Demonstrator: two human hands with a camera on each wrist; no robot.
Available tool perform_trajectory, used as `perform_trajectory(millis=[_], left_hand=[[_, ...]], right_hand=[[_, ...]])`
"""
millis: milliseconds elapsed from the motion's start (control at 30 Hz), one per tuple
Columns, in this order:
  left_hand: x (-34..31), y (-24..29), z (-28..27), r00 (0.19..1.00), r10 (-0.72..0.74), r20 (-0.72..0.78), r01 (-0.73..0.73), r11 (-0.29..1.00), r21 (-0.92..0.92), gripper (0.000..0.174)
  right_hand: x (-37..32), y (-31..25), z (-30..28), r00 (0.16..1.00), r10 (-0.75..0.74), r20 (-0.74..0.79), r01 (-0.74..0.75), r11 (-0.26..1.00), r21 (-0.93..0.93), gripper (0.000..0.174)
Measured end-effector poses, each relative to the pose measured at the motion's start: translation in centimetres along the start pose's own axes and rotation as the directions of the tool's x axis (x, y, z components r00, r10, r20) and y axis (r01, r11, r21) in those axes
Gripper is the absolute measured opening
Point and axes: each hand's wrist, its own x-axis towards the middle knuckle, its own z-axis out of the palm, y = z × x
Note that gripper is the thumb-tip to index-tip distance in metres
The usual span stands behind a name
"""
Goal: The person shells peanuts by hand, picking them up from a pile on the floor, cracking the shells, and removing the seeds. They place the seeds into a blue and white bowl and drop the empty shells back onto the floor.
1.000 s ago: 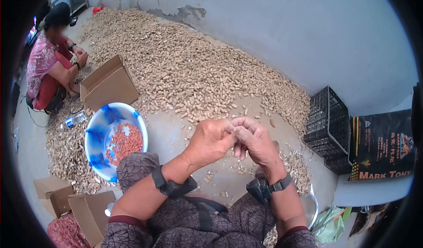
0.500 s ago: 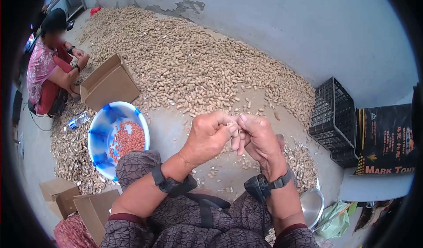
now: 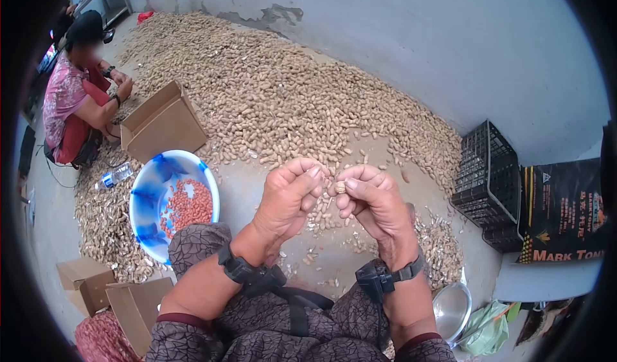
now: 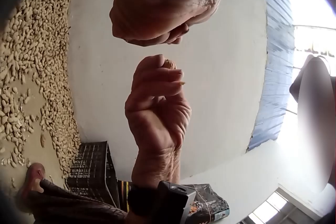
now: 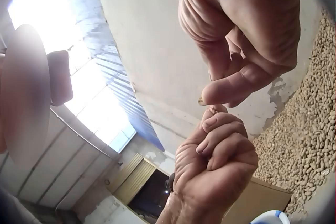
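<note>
Head, R hand [image 3: 378,202]: thumb & fingertips closed on one peanut pod [image 3: 340,186]; no real gap, prob. a tip pinch b/c pod's so small.
Head, L hand [image 3: 285,201]: thumb on curled fingers, tips near pod; can't tell contents from here.
Basin [image 3: 143,202]: by L knee, w/ red kernels [image 3: 189,204] inside; prob. set there for short reach.
Peanut heap [image 3: 257,92]: in front, up to wall [image 3: 411,47].
Cardboard box [image 3: 164,130]: beside basin, btwn it & crouching person [image 3: 67,105]; reason unclear.
Metal bowl [image 3: 452,307]: R side, low, near shell bits [image 3: 440,243].
L wrist, R hand: fingers bent, pod at tips, prob. kept exposed for the other hand.
R wrist, L hand: closed to a fine pinch, small pale bit [image 5: 213,109] at tips, prob. shell; R thumb just above, its pod hidden.
</note>
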Motion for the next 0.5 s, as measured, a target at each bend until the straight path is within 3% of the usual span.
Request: perform_trajectory(millis=[67, 100, 167, 200, 233, 300, 367, 433, 500], left_hand=[[-0.1, 1.0, -0.6, 0.993, -0.119, 0.023, 0.121, 0.977, -0.174, 0.016], [-0.1, 1.5, -0.8, 0.993, -0.119, 0.027, 0.122, 0.977, -0.174, 0.016], [-0.5, 2.7, -0.9, 0.897, -0.383, 0.220, 0.301, 0.894, 0.330, 0.020], [-0.9, 3.4, 0.1, 0.826, -0.494, 0.272, 0.205, 0.712, 0.671, 0.023], [-1.2, 3.3, 0.1, 0.824, -0.497, 0.272, 0.207, 0.711, 0.672, 0.023], [-2.0, 2.6, 0.1, 0.730, -0.585, 0.354, 0.010, 0.526, 0.850, 0.023], [-2.1, 2.5, 0.5, 0.762, -0.547, 0.347, -0.041, 0.495, 0.868, 0.020], [-2.0, 2.4, 0.8, 0.891, -0.404, 0.209, 0.150, 0.694, 0.704, 0.019], [-1.7, 2.6, 1.2, 0.920, -0.351, 0.173, 0.129, 0.690, 0.713, 0.017]], right_hand=[[-0.3, -0.3, 0.2, 1.000, -0.008, -0.027, 0.008, 1.000, -0.012, 0.014], [-0.4, -0.5, 0.1, 0.998, -0.022, -0.051, 0.021, 0.999, -0.029, 0.012], [-0.6, -0.7, -0.6, 0.999, -0.018, -0.030, 0.016, 0.998, -0.055, 0.011], [-0.8, -0.7, -0.9, 1.000, -0.009, -0.006, 0.009, 0.997, -0.076, 0.010], [-0.9, -0.9, -1.0, 1.000, -0.009, -0.008, 0.008, 0.997, -0.074, 0.010], [-1.2, -1.1, -0.9, 0.999, -0.004, -0.050, -0.008, 0.971, -0.239, 0.009], [-1.3, -1.0, -0.7, 0.998, -0.001, -0.065, -0.015, 0.970, -0.245, 0.008], [-1.3, -0.9, -0.4, 0.997, -0.004, -0.077, -0.015, 0.968, -0.249, 0.008], [-1.3, -0.9, -0.2, 0.995, -0.005, -0.097, -0.022, 0.961, -0.276, 0.008]])
